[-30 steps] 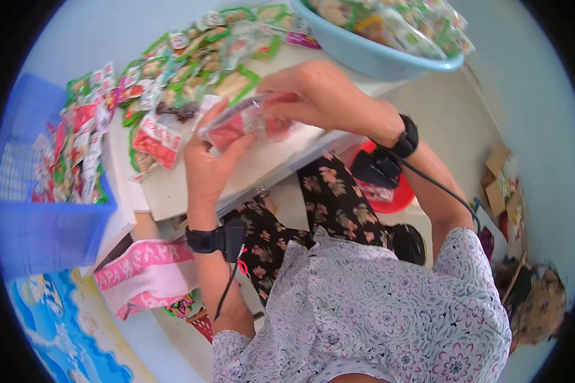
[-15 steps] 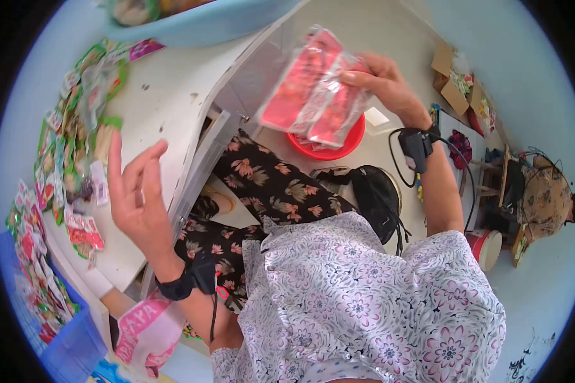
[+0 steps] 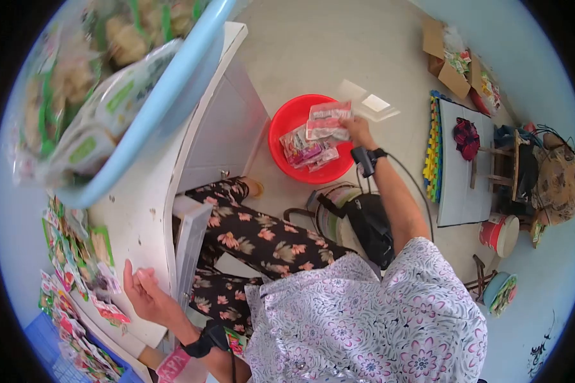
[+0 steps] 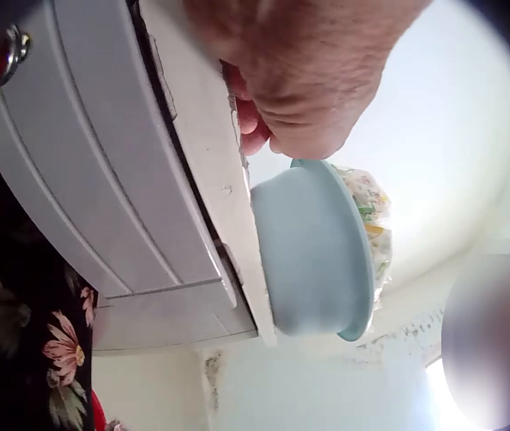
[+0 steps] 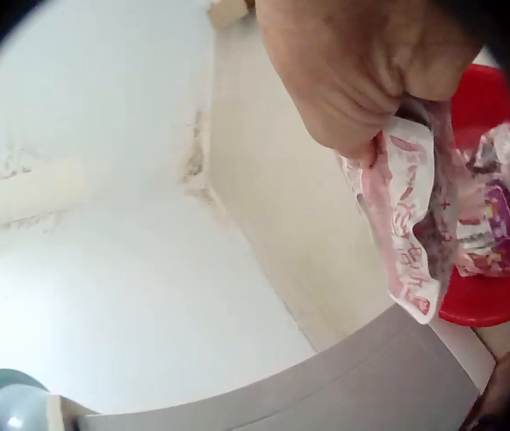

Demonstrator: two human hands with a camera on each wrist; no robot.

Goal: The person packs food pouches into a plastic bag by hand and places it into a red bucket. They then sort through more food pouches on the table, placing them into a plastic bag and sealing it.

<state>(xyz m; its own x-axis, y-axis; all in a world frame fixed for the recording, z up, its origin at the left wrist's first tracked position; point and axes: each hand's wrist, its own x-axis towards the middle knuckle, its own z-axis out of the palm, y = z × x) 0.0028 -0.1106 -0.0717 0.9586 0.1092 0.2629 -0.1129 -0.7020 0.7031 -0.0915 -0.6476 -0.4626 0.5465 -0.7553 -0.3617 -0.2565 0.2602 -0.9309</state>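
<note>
The right hand (image 3: 359, 131) pinches the end of a pink and white pack (image 3: 329, 121) and holds it out over the red tub (image 3: 287, 115). Its thumb and fingers are tight on the pack, and I can't tell if it has one pack or two. The left hand (image 3: 150, 297) has nothing in it. Its fingers are loose and a bit bent, by the edge of the white table (image 3: 147, 210).

More packs (image 3: 300, 147) lie in the tub, just under the right hand. Past the left hand, on the side away from the body, is the big blue bowl (image 3: 163, 105), heaped with bags (image 3: 83, 96). Other small packs (image 3: 70, 246) lie on the table beyond the left fingers.

The pack could miss the tub and drop on the floor, since the hand is near the rim and has it only by one end. The shiny plastic could be slippery too. If the pack lands on top of the others crooked, it might slide off. The bags in the bowl poke up past its rim, so a bump could tip some out. If the left hand swings back fast, it could knock small packs about
</note>
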